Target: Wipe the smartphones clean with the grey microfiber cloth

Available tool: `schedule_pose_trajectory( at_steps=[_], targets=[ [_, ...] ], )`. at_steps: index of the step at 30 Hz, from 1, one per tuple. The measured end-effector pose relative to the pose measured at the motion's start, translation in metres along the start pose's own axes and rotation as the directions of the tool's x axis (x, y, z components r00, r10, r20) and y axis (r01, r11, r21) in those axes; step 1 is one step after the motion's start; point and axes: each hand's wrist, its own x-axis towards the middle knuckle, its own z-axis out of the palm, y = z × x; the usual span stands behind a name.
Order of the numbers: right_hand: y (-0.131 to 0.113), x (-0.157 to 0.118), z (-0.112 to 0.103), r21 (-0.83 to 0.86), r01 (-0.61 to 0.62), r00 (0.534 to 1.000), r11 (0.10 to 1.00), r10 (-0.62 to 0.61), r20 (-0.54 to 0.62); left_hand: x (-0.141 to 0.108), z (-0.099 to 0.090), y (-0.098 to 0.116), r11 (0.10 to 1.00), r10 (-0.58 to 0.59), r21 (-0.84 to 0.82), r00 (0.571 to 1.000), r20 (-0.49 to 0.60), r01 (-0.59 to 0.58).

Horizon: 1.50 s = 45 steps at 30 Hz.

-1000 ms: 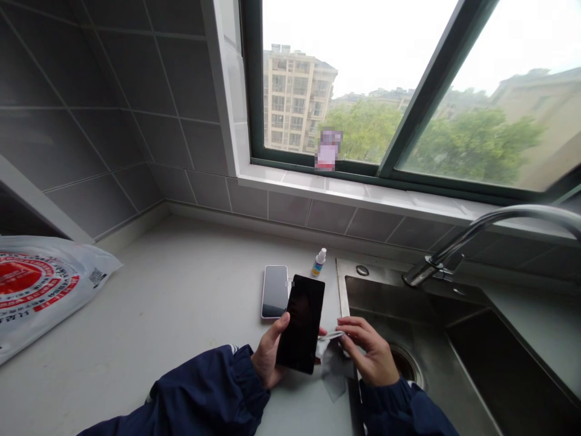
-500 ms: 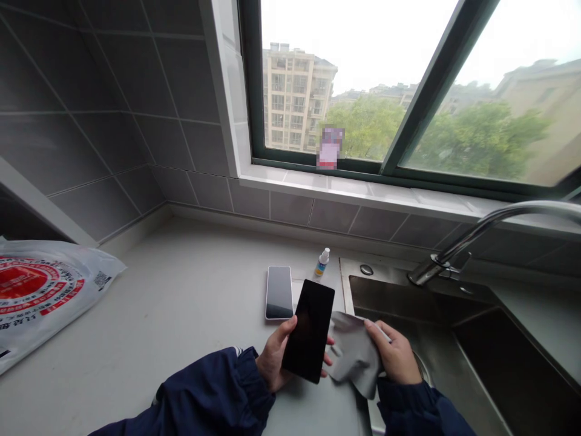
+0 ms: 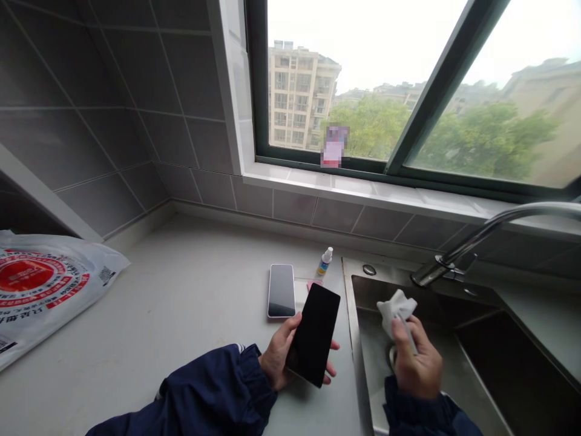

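Observation:
A black phone (image 3: 315,335) lies tilted in my left hand (image 3: 278,357), its dark screen facing up, with my thumb on its left edge and fingertips showing past its right edge. My right hand (image 3: 418,358) is over the sink, pinching a bunched grey-white cloth (image 3: 394,307) that sticks up above the fingers. Beyond the held phone, a second phone with a light frame (image 3: 281,291) lies on the counter. A small white-capped spray bottle (image 3: 325,261) stands to its right. Something pink (image 3: 313,284) shows partly behind the black phone.
The steel sink (image 3: 358,339) with a curved chrome faucet (image 3: 454,251) takes up the right side. At the far left a white plastic bag with red print (image 3: 54,278) lies on the counter (image 3: 181,290). A window (image 3: 363,109) is behind the counter.
My right hand has moved right and away from the black phone, over the sink. The cloth, spread beside the phone before, is now bunched up. My left hand still holds the phone.

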Motion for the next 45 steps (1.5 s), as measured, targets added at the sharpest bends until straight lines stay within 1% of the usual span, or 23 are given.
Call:
schedule_pose_trajectory(
  at_steps=[1, 2, 3, 4, 5, 6, 7, 8, 9, 13, 15, 17, 22, 27, 32, 34, 37, 38, 39, 41, 43, 44, 45],
  targets=[
    [-0.005, -0.009, 0.006, -0.172, 0.179, 0.982, 0.969, -0.163, 0.1, 0.0, 0.001, 0.0, 1.0, -0.007, 0.001, 1.0, 0.001, 0.007],
    [-0.01, -0.019, 0.013, -0.262, 0.36, 0.919, 0.895, -0.292, 0.264, 0.0, 0.002, 0.0, 1.0, -0.009, -0.007, 1.0, 0.001, 0.009],
    [-0.014, -0.028, 0.02, -0.26, 0.509, 0.823, 0.82, -0.376, 0.426, 0.0, 0.003, 0.0, 1.0, -0.002, -0.022, 1.0, -0.002, 0.002],
    [-0.018, -0.037, 0.027, -0.21, 0.628, 0.705, 0.749, -0.433, 0.562, -0.001, 0.006, 0.001, 0.999, 0.009, -0.041, 1.0, -0.006, -0.009],
    [-0.021, -0.043, 0.032, -0.144, 0.705, 0.57, 0.694, -0.434, 0.698, -0.001, 0.008, 0.001, 0.998, 0.02, -0.063, 1.0, -0.009, -0.021],
    [-0.022, -0.048, 0.037, -0.091, 0.754, 0.461, 0.651, -0.425, 0.779, -0.002, 0.01, 0.002, 0.996, 0.03, -0.086, 1.0, -0.009, -0.031],
    [-0.023, -0.052, 0.04, -0.075, 0.78, 0.413, 0.621, -0.421, 0.808, -0.002, 0.012, 0.003, 0.994, 0.034, -0.106, 0.999, -0.003, -0.034],
    [-0.023, -0.054, 0.042, -0.072, 0.801, 0.381, 0.594, -0.414, 0.827, -0.003, 0.014, 0.004, 0.992, 0.041, -0.12, 0.999, 0.004, -0.04],
    [-0.021, -0.055, 0.043, -0.088, 0.818, 0.379, 0.568, -0.417, 0.826, -0.003, 0.015, 0.004, 0.991, 0.049, -0.129, 0.999, 0.011, -0.047],
    [-0.016, -0.057, 0.044, -0.178, 0.866, 0.414, 0.468, -0.468, 0.781, -0.003, 0.014, 0.004, 0.988, 0.067, -0.145, 0.997, 0.03, -0.062],
    [-0.016, -0.058, 0.047, -0.183, 0.879, 0.403, 0.441, -0.483, 0.777, -0.003, 0.011, 0.002, 0.988, 0.035, -0.154, 0.998, 0.046, -0.028],
    [-0.018, -0.06, 0.051, -0.166, 0.894, 0.372, 0.416, -0.483, 0.793, -0.002, 0.009, 0.0, 0.986, 0.034, -0.163, 0.998, 0.049, -0.026],
    [-0.026, -0.056, 0.055, -0.106, 0.938, 0.255, 0.329, -0.449, 0.856, -0.001, 0.004, -0.002, 0.981, 0.053, -0.189, 0.998, 0.014, -0.049],
    [-0.042, -0.044, 0.056, -0.062, 0.947, 0.194, 0.314, -0.408, 0.892, -0.002, 0.01, 0.0, 0.985, 0.053, -0.168, 0.997, 0.06, -0.043],
    [-0.055, -0.033, 0.067, -0.052, 0.958, 0.125, 0.283, -0.249, 0.96, 0.001, 0.021, -0.001, 0.969, 0.215, -0.137, 0.974, 0.07, -0.204],
    [-0.055, -0.031, 0.071, -0.061, 0.96, 0.12, 0.273, -0.202, 0.972, 0.002, 0.024, -0.002, 0.965, 0.253, -0.088, 0.966, 0.062, -0.247],
    [-0.047, -0.026, 0.078, -0.081, 0.967, 0.14, 0.241, -0.24, 0.961, 0.003, 0.021, -0.004, 0.954, 0.296, 0.042, 0.955, 0.029, -0.297],
    [-0.044, -0.024, 0.08, -0.099, 0.969, 0.157, 0.225, -0.259, 0.953, 0.002, 0.018, -0.005, 0.956, 0.287, 0.069, 0.958, 0.012, -0.287],
    [-0.041, -0.022, 0.083, -0.116, 0.971, 0.169, 0.208, -0.261, 0.95, 0.001, 0.015, -0.006, 0.965, 0.249, 0.084, 0.969, -0.002, -0.248],
    [-0.038, -0.017, 0.087, -0.142, 0.973, 0.187, 0.185, -0.258, 0.948, -0.001, 0.009, -0.007, 0.991, 0.097, 0.097, 0.995, -0.025, -0.094],
    [-0.038, -0.014, 0.09, -0.157, 0.973, 0.198, 0.172, -0.252, 0.947, -0.003, 0.004, -0.008, 0.991, -0.044, 0.123, 0.998, -0.042, 0.049],
    [-0.037, -0.014, 0.091, -0.164, 0.972, 0.203, 0.168, -0.25, 0.947, -0.003, 0.003, -0.008, 0.989, -0.062, 0.131, 0.997, -0.046, 0.068],
    [-0.037, -0.014, 0.091, -0.17, 0.971, 0.208, 0.165, -0.245, 0.947, -0.002, 0.004, -0.008, 0.99, -0.03, 0.133, 0.999, -0.045, 0.036]
  ],
)
